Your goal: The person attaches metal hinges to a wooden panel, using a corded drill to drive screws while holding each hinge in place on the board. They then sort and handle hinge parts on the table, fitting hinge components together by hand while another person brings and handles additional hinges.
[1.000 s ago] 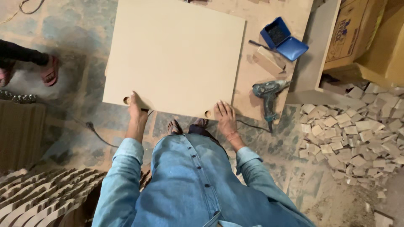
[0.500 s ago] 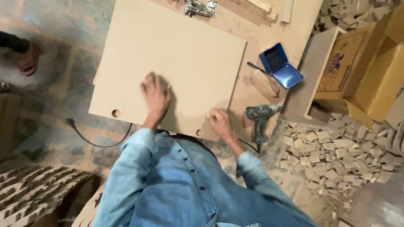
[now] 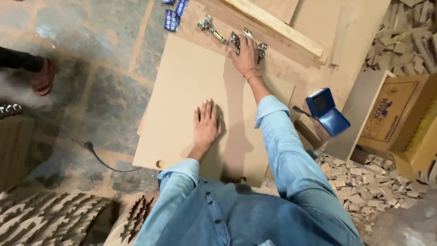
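Head view, looking down. A large pale board (image 3: 195, 105) lies flat on the floor, with a round bored hole near its close left corner.

Right hand (image 3: 246, 52) is stretched to the board's far edge, where a cluster of metal cabinet hinges (image 3: 236, 38) lies. The hinges sit directly under and just beyond its fingertips, strung out in a loose row running left to right along that edge. The right hand is clearly the nearer; the left is well apart from them. Right fingers are spread and laid over the hinges, touching them. Whether any hinge is actually gripped, I cannot tell.

Left hand (image 3: 205, 124) rests palm down on the middle of the board, fingers extended and slightly fanned, holding nothing.

An open blue case (image 3: 327, 111) lies to the right, off the board.
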